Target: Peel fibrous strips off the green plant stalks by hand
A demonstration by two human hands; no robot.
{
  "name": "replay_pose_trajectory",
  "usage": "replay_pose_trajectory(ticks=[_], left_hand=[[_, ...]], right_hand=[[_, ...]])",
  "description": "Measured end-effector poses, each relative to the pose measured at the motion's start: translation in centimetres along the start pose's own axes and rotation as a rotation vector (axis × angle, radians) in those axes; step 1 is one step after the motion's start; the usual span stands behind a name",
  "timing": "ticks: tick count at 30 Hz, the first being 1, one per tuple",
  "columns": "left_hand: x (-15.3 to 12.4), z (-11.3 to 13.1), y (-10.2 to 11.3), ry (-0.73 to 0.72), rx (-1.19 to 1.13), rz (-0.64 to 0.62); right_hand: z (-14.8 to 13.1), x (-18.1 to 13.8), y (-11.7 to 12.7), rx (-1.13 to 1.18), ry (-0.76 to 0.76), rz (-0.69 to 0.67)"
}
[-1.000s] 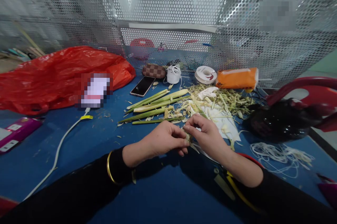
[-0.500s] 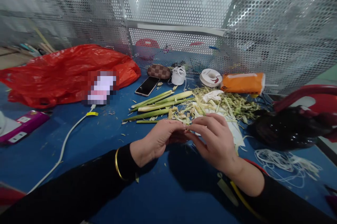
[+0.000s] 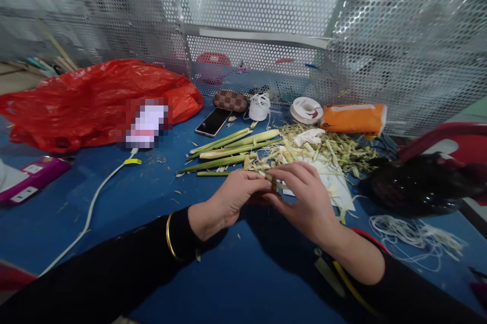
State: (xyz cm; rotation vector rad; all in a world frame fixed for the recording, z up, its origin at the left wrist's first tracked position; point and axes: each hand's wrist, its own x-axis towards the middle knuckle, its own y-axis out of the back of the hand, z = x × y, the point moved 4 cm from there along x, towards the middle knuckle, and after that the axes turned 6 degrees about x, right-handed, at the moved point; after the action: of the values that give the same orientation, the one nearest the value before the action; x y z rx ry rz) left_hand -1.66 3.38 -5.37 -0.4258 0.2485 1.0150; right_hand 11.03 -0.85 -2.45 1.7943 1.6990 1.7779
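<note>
Perforated metal screens walled a blue tabletop (image 3: pixel 152 197) where two hands met over a scrap of stalk.

With the row of green stalks (image 3: pixel 228 149) as the landmark, the left hand (image 3: pixel 232 197) and right hand (image 3: pixel 308 202) sat just in front of it, fingertips pressed together and pinching one short stalk piece (image 3: pixel 272 181). The piece lay between both hands, equally near each, its long axis mostly hidden by fingers. The stalks themselves ran lengthwise from near-left to far-right. Right of them spread a heap of peelings (image 3: pixel 335 149). Behind them lay a smartphone (image 3: pixel 213 121), a ball of white string (image 3: pixel 259 107) and an orange packet (image 3: pixel 353 117). Far left of them slumped a red plastic bag (image 3: pixel 95 96), contents hidden. Well to their right sat a glossy black bag (image 3: pixel 414 187), contents not discernible.
</note>
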Motion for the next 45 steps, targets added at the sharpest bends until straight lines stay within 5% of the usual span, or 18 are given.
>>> replay_pose_trajectory(ticks=[18, 25, 36, 45], left_hand=[[0.1, 0.2, 0.1, -0.038, 0.032, 0.018], [-0.1, 0.3, 0.0, -0.043, 0.065, 0.042], [-0.1, 0.8, 0.5, -0.067, 0.071, 0.164], [0.1, 0.7, 0.7, -0.099, 0.023, 0.132]], right_hand=[[0.2, -0.3, -0.2, -0.009, -0.021, 0.029], [-1.2, -0.1, 0.7, -0.137, 0.132, 0.105], [-1.4, -0.3, 0.4, -0.158, 0.176, 0.07], [-1.4, -0.2, 0.3, -0.166, 0.141, 0.039]])
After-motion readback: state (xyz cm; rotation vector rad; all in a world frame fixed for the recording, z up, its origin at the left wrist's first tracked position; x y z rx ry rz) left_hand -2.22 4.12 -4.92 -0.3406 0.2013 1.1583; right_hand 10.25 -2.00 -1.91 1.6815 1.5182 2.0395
